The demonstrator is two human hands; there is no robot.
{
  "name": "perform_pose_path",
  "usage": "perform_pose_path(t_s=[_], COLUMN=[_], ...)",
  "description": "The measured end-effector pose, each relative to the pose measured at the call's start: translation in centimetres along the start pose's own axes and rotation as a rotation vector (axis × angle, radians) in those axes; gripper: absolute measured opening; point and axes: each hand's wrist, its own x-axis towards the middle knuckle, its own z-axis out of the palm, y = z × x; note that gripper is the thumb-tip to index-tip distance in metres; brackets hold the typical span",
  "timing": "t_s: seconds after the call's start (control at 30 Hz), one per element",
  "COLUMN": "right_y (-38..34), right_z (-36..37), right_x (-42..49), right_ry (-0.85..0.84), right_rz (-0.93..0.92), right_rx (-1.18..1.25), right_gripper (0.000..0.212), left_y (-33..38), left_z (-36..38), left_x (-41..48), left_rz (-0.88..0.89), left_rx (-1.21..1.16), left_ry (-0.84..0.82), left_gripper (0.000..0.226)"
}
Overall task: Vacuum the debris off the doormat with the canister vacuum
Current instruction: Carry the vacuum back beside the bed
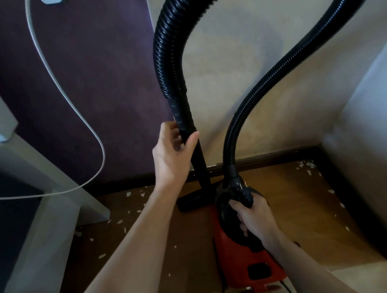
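A red canister vacuum (235, 259) with a black top stands on the brown floor below me. My right hand (252, 216) grips the black handle on its top. Its ribbed black hose (265, 86) rises from the canister, loops out of the top of the frame and comes back down to a rigid black wand (186, 123). My left hand (173, 153) holds that wand, thumb and fingers curled round it. The wand ends in a black floor nozzle (192, 202) resting by the wall. White paper scraps (131, 196) lie scattered on the floor. No doormat is visible.
A grey table leg (83, 193) and table edge stand at the left, with a white cable (73, 106) hanging in front of the purple wall. A beige wall and dark baseboard (272, 158) lie ahead. A pale cabinet (379, 150) closes off the right side. A black power cord (290, 291) trails from the vacuum.
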Motion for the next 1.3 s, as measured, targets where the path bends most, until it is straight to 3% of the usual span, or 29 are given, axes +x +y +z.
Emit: perform_pose_path(t_s=[0.3, 0.67, 0.9, 1.13, 1.23, 1.3], right_y=[0.5, 0.2, 0.4, 0.0, -0.2, -0.2], right_z=[0.4, 0.6, 1.0, 1.2, 1.4, 1.6], right_x=[2.6, 3.6, 5.4, 6.4, 6.1, 5.6], right_ry=[0.055, 0.055, 0.073, 0.135, 0.175, 0.226], right_rz=[0.028, -0.017, -0.009, -0.026, -0.05, -0.05], right_rx=[0.01, 0.012, -0.006, -0.138, -0.193, -0.148], right_gripper=[0.021, 0.026, 0.023, 0.023, 0.013, 0.021], left_y=[-1.0, -1.4, -2.1, -2.4, -3.2, -3.6], left_z=[1.7, 0.8, 1.4, 2.5, 2.4, 2.2], left_x=[-1.4, 0.5, 1.6, 0.6, -0.1, -0.4], left_rz=[0.074, 0.042, 0.052, 0.07, 0.083, 0.104], left_rx=[0.109, 0.087, 0.101, 0.028, 0.023, 0.076], left_ry=[-0.039, -0.152, -0.208, -0.1, -0.135, -0.142], left_gripper=[0.049, 0.037, 0.041, 0.055, 0.056, 0.053])
